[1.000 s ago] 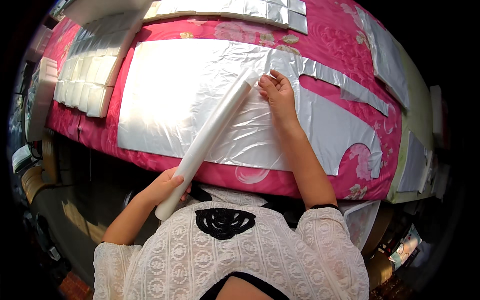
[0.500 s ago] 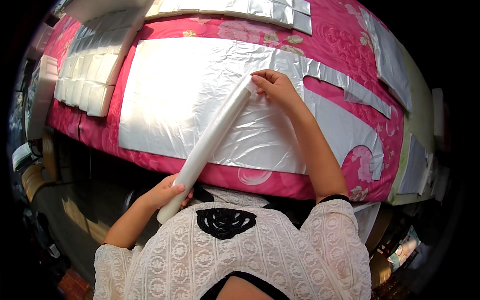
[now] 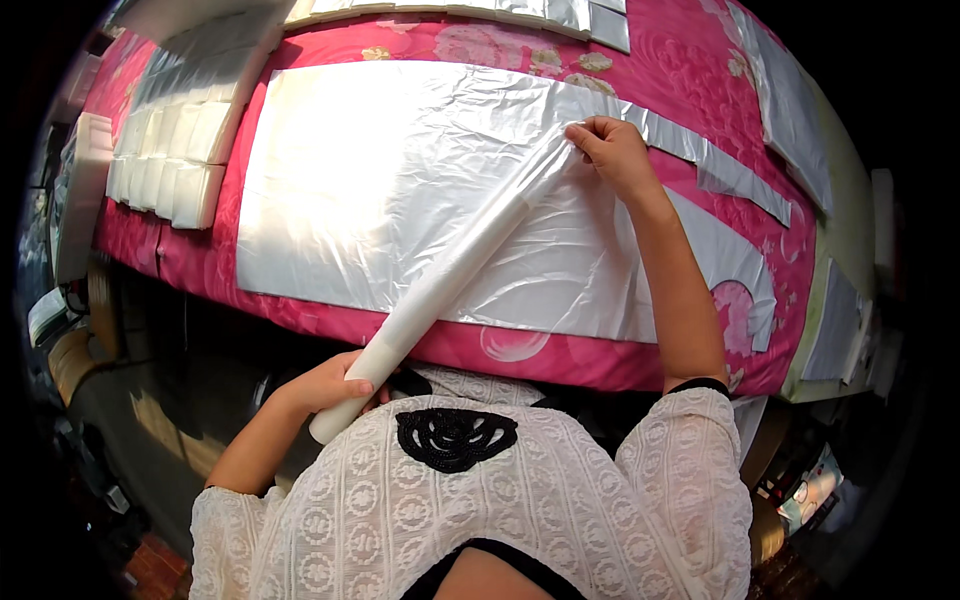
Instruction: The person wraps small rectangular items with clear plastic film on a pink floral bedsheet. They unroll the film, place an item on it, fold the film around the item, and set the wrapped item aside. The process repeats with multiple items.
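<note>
My left hand (image 3: pixel 330 383) is closed round the lower end of a long, slim white plastic roll (image 3: pixel 425 290), close to my body. From there the roll slants up to the right over the table. At its far end my right hand (image 3: pixel 618 155) pinches the thin, gathered film drawn out from it between thumb and fingers. Under the roll a large, flat white plastic sheet (image 3: pixel 330 180) lies spread out, wrinkled in the middle and bright with glare on the left. Curved cut-outs at its right end leave strap-like strips. Whether it is several layers I cannot tell.
A pink flowered cloth (image 3: pixel 600 370) covers the table. Rows of folded white packets (image 3: pixel 190 150) stand at the left, with more white packets (image 3: pixel 560 14) along the far edge. Further plastic sheets (image 3: pixel 785 110) lie at the far right. A white box-like object (image 3: pixel 85 190) stands beyond the left edge.
My right hand has moved right and slightly away, drawing a longer stretch of film out of the roll's upper end. My left hand stays round the lower end.
</note>
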{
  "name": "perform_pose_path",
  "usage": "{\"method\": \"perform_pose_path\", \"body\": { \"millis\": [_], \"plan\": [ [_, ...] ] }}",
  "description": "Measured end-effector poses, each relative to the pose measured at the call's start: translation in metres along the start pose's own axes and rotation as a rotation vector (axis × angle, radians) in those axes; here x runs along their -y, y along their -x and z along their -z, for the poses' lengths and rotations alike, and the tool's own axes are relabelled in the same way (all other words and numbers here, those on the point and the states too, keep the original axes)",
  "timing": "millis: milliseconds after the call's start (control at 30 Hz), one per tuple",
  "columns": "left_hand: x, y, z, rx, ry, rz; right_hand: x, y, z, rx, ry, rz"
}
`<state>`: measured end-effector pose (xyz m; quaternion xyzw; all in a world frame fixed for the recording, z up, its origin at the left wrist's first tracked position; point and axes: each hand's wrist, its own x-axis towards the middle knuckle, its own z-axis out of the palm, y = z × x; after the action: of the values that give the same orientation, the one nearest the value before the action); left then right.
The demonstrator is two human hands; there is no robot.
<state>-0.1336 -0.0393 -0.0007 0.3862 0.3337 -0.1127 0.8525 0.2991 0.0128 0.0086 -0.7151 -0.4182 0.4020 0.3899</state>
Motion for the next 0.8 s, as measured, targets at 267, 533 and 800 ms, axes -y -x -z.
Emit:
{"method": "perform_pose_path", "body": {
  "millis": [267,533,800],
  "plan": [
    [0.028,0.047,0.041,0.168,0.026,0.225,-0.041,-0.021,0.117,-0.303,0.125,-0.003],
    [-0.099,0.001,0.003,0.170,-0.848,-0.042,-0.031,-0.032,0.056,-0.089,0.132,0.075],
    [-0.136,-0.075,-0.025,-0.355,-1.637,-0.934,-0.003,-0.038,0.014,0.021,0.199,0.098]
  ]
}}
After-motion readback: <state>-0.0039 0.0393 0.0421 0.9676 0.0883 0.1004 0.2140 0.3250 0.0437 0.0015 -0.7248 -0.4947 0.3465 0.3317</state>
